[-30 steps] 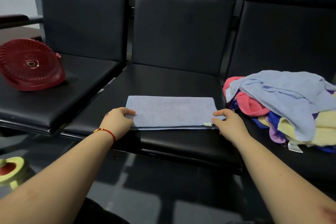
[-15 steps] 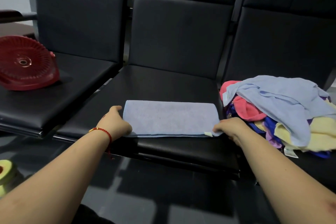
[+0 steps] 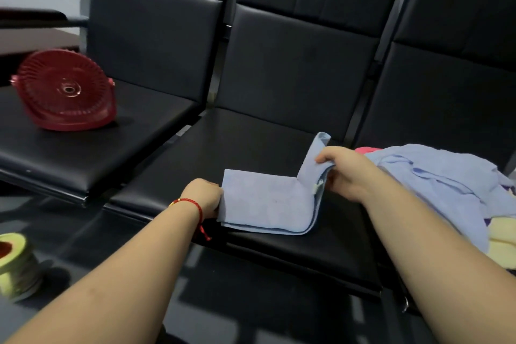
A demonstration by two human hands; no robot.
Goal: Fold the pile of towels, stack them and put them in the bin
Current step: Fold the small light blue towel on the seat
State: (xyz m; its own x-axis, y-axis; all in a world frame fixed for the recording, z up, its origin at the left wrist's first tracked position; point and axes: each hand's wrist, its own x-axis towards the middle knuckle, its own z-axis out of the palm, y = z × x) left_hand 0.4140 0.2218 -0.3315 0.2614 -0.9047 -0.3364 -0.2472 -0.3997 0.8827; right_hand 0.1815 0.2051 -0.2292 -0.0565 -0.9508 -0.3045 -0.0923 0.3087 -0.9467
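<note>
A person folds a light-blue towel (image 3: 265, 201) on the middle seat (image 3: 243, 145) of a row of black padded chairs. No brand or writing can be read anywhere; a small white tag (image 3: 317, 186) on the towel's right edge is too small to make out.

The right hand (image 3: 344, 173) pinches the towel's right end between thumb and curled fingers (image 3: 324, 159), holding that end raised off the seat so it stands up at a crease while the rest lies flat. The left hand (image 3: 205, 198), with a red cord bracelet (image 3: 192, 205) at the wrist, grips the towel's left edge near the seat's front, its fingers curled round the cloth and mostly hidden behind the hand.

On the right-hand seat, just beside the right forearm, sits the pile (image 3: 446, 184) of unfolded towels: a crumpled light-blue one on top, with pink, yellow and purple showing beneath.

On the left-hand seat rests a red plastic basket (image 3: 65, 91), tipped on its side with its ribbed round bottom facing the room; what it holds cannot be seen. At the lower left edge, on the dark floor, stands a yellow-green spool (image 3: 15, 265) with a red centre.
</note>
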